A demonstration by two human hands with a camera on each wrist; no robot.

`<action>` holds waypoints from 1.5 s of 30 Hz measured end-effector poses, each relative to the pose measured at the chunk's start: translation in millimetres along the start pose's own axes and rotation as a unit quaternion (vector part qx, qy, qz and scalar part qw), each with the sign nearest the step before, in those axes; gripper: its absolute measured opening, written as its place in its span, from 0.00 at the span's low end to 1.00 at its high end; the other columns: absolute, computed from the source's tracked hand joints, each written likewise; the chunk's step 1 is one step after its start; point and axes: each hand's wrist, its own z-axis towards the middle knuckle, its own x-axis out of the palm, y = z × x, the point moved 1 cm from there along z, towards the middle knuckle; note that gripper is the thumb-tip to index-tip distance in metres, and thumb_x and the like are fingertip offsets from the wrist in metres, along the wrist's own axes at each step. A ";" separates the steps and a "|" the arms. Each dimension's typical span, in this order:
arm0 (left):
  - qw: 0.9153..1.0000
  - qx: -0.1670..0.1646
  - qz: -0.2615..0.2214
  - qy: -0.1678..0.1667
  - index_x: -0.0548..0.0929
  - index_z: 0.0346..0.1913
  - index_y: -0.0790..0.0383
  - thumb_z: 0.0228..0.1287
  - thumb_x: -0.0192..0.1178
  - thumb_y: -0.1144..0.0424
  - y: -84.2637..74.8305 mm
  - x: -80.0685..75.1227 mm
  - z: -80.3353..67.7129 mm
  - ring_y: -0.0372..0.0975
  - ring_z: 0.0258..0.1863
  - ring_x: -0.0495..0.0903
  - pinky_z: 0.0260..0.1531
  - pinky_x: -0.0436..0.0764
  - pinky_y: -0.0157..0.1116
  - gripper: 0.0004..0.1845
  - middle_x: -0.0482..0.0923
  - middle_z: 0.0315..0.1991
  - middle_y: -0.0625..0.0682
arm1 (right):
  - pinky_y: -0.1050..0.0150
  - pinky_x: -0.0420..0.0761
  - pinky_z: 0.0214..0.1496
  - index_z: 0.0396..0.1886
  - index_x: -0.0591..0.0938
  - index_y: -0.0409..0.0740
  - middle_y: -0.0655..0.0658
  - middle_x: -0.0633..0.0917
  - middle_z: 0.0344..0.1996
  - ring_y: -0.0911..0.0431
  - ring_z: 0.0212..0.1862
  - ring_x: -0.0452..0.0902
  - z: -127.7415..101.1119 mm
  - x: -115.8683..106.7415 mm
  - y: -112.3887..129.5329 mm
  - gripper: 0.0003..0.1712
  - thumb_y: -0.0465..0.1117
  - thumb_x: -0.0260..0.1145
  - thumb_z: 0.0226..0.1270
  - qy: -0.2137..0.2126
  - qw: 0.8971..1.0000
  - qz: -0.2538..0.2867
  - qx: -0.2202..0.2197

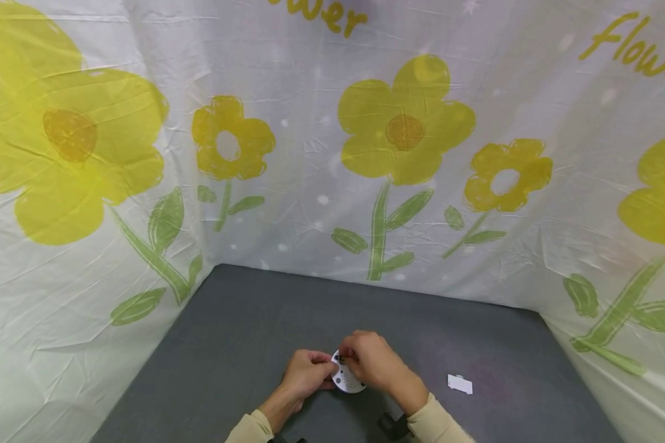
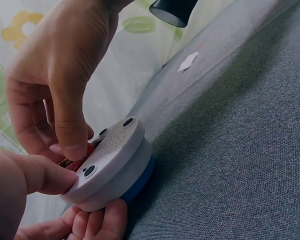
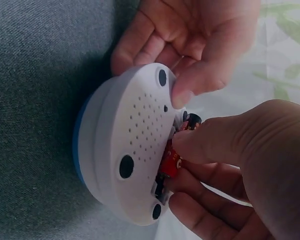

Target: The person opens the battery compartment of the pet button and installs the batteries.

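My left hand [image 1: 305, 373] grips a round white device [image 3: 140, 127] by its edge, thumb on the flat face and fingers beneath. This face carries small speaker holes and black rubber feet, and the opposite side is blue [image 2: 142, 184]. Along one edge of the face lies an open battery slot with metal contacts. My right hand [image 1: 374, 362] pinches a red battery [image 3: 171, 161] with a black end between thumb and fingers, right at this slot. The thumb hides the battery's middle.
A small white battery cover [image 1: 460, 384] lies on the grey table [image 1: 288, 301] to the right of my hands. White curtains [image 1: 299, 234] with yellow flowers stand around the table's back and sides. A black wrist-camera part [image 1: 393, 426] sits by my right sleeve.
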 end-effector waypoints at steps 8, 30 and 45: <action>1.000 -0.005 0.003 0.000 0.89 0.44 0.73 0.62 0.68 0.70 0.4 0.0 0.6 0.41 0.34 0.91 0.32 0.94 0.40 0.10 0.89 0.36 0.53 | 0.71 0.76 0.30 0.33 0.91 0.47 0.55 0.82 0.26 0.68 0.29 0.72 -2.2 2.2 0.8 0.10 0.27 0.76 0.64 -0.001 1.000 -0.003 0.006; 1.000 -0.001 -0.009 0.007 0.88 0.47 0.76 0.61 0.68 0.71 0.4 -0.4 -0.4 0.41 0.33 0.90 0.33 0.94 0.39 0.13 0.89 0.37 0.56 | 0.49 0.86 0.38 0.48 0.90 0.41 0.44 0.90 0.38 0.48 0.39 0.87 -14.2 2.9 -7.4 0.22 0.56 0.77 0.71 -0.036 0.987 -0.008 0.158; 1.000 0.006 -0.014 0.014 0.88 0.46 0.77 0.60 0.66 0.71 -0.8 -0.8 -1.9 0.43 0.32 0.91 0.32 0.94 0.39 0.13 0.90 0.36 0.56 | 0.57 0.84 0.31 0.45 0.91 0.41 0.44 0.92 0.37 0.53 0.34 0.86 -8.4 15.2 -6.8 0.22 0.56 0.77 0.70 -0.012 0.977 0.039 0.208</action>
